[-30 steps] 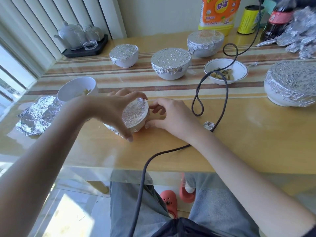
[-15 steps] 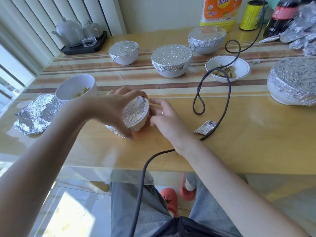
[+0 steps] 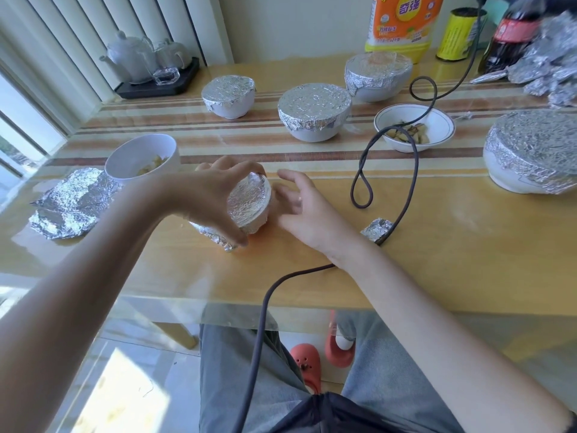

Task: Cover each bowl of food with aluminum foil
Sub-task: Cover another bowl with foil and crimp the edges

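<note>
My left hand grips a small foil-covered bowl, tilted toward the right on the table. My right hand lies just right of it, fingers spread and relaxed, holding nothing. An uncovered white bowl with food stands at the left, beside a loose foil sheet. Another uncovered bowl with food sits at the back right. Foil-wrapped bowls stand behind: a small one, a middle one, a far one and a large one at the right.
A dark cable loops across the table and off the front edge. A small foil scrap lies by it. A tea set on a tray, an orange bottle, a yellow can, a cola bottle and crumpled foil line the back.
My right hand has let go of the small bowl's foil and pulled slightly away with its fingers spread. The left hand keeps its grip on the tilted bowl.
</note>
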The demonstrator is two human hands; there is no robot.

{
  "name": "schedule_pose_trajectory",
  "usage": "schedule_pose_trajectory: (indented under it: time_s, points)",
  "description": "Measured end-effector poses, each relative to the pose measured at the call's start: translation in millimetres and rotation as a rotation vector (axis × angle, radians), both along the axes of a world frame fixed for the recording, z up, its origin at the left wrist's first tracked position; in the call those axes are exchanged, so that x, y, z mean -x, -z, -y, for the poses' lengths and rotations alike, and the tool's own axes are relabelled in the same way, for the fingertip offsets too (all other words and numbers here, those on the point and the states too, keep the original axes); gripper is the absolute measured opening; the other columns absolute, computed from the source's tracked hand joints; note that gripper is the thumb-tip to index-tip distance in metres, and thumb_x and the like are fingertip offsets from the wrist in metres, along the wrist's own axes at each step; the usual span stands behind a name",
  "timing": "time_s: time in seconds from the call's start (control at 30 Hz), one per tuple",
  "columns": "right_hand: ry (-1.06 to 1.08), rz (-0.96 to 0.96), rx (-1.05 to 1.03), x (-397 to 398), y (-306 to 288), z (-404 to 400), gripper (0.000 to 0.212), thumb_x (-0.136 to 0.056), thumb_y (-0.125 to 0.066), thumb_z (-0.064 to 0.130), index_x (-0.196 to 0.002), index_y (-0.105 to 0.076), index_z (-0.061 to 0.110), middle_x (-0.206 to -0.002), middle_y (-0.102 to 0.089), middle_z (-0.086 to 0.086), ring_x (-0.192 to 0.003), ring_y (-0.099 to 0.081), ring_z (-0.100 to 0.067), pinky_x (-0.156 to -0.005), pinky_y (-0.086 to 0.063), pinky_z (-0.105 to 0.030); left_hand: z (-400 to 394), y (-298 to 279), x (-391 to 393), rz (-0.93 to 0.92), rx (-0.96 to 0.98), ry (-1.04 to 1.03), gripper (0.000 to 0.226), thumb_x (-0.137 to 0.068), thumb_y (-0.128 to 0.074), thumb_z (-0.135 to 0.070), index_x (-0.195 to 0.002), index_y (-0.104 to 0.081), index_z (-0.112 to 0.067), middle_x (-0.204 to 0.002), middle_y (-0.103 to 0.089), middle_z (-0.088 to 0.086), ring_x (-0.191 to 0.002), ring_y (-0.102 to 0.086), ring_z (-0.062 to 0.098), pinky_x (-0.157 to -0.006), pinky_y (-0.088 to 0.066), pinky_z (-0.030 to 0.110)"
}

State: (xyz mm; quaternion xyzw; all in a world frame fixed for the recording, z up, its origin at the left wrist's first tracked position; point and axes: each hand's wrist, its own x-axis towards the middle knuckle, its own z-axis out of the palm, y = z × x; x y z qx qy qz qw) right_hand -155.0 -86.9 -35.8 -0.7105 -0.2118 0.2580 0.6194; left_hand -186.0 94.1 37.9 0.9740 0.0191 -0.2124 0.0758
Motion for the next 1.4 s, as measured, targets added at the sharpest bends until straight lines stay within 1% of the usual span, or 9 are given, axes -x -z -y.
schedule_pose_trajectory:
  time_s: [0.1, 0.17, 0.33, 0.53, 0.73, 0.87, 1.03, 1.2, 1.4]
  points:
    - [0.094, 0.314, 0.140, 12, 1, 9, 0.049, -0.078, -0.078, 0.023, -0.121, -0.054, 0.020, -0.123, -0.059, 0.005, -0.113, -0.056, -0.008, -0.098, -0.047, -0.030, 3, 1, 4, 0.018, -0.029, -0.057, 0.113, -0.054, -0.087, -0.053, -0.141, -0.014, -0.048, -0.144, -0.021, -0.007, -0.136, -0.023, 0.029, -0.102, -0.041, 0.042]
    - [0.084, 0.414, 0.177, 18, 2, 7, 0.046, -0.071, -0.083, 0.035, -0.106, -0.058, 0.018, -0.102, -0.063, 0.006, -0.094, -0.058, -0.009, -0.086, -0.050, -0.030, 5, 2, 4, 0.011, -0.043, -0.074, 0.113, -0.055, -0.086, -0.057, -0.141, -0.013, -0.048, -0.144, -0.022, -0.005, -0.136, -0.023, 0.029, -0.102, -0.040, 0.042]
    - [0.093, 0.537, 0.162, 8, -3, 2, 0.038, -0.070, -0.085, 0.031, -0.091, -0.061, 0.010, -0.078, -0.064, 0.004, -0.073, -0.060, -0.012, -0.073, -0.052, -0.032, 5, 1, 4, -0.026, -0.034, -0.093, 0.117, -0.046, -0.082, -0.061, -0.138, -0.012, -0.052, -0.142, -0.021, -0.006, -0.134, -0.024, 0.030, -0.101, -0.039, 0.042]
    - [0.070, 0.564, 0.135, -6, -6, 3, 0.021, -0.072, -0.083, 0.021, -0.079, -0.065, 0.015, -0.073, -0.066, 0.001, -0.068, -0.059, -0.012, -0.069, -0.049, -0.027, 6, 1, 2, -0.022, -0.067, -0.092, 0.116, -0.055, -0.087, -0.057, -0.140, -0.008, -0.053, -0.141, -0.021, -0.005, -0.133, -0.025, 0.031, -0.103, -0.037, 0.044]
    - [-0.056, 0.535, 0.166, -26, -16, 2, 0.018, -0.069, -0.085, 0.015, -0.072, -0.068, 0.010, -0.062, -0.064, 0.004, -0.055, -0.052, -0.001, -0.057, -0.041, -0.014, 7, 1, 3, -0.031, -0.051, -0.096, 0.119, -0.047, -0.085, -0.061, -0.139, -0.009, -0.054, -0.143, -0.020, -0.005, -0.135, -0.022, 0.031, -0.103, -0.037, 0.046]
    - [-0.209, 0.517, 0.286, -40, -35, -3, 0.016, -0.067, -0.085, 0.011, -0.065, -0.069, 0.009, -0.059, -0.067, -0.003, -0.052, -0.055, -0.005, -0.055, -0.043, -0.018, 9, 0, 4, -0.017, -0.060, -0.091, 0.118, -0.056, -0.087, -0.053, -0.143, -0.008, -0.049, -0.145, -0.019, -0.005, -0.136, -0.021, 0.029, -0.103, -0.037, 0.043]
    - [-0.273, 0.658, 0.509, -50, -53, -11, 0.029, -0.057, -0.088, 0.033, -0.057, -0.065, 0.015, -0.049, -0.060, 0.004, -0.045, -0.051, -0.009, -0.048, -0.038, -0.019, 10, -1, 5, -0.023, -0.076, -0.094, 0.120, -0.056, -0.087, -0.054, -0.145, -0.007, -0.047, -0.146, -0.019, -0.006, -0.136, -0.022, 0.029, -0.106, -0.035, 0.045]
    - [-0.306, 0.620, 0.472, -47, -43, 0, 0.033, -0.057, -0.087, 0.045, -0.070, -0.068, 0.021, -0.057, -0.058, 0.012, -0.054, -0.049, -0.004, -0.058, -0.042, -0.028, 10, -1, 5, -0.014, -0.070, -0.095, 0.117, -0.056, -0.087, -0.053, -0.143, -0.008, -0.048, -0.144, -0.020, -0.006, -0.135, -0.023, 0.028, -0.104, -0.036, 0.044]
    - [-0.179, 0.729, 0.484, -46, -46, -1, 0.031, -0.064, -0.084, 0.046, -0.063, -0.063, 0.023, -0.056, -0.056, 0.014, -0.051, -0.048, 0.001, -0.053, -0.037, -0.025, 16, -1, 8, -0.013, -0.097, -0.182, 0.113, -0.057, -0.082, -0.060, -0.142, -0.010, -0.045, -0.141, -0.024, 0.000, -0.130, -0.029, 0.032, -0.100, -0.038, 0.044]
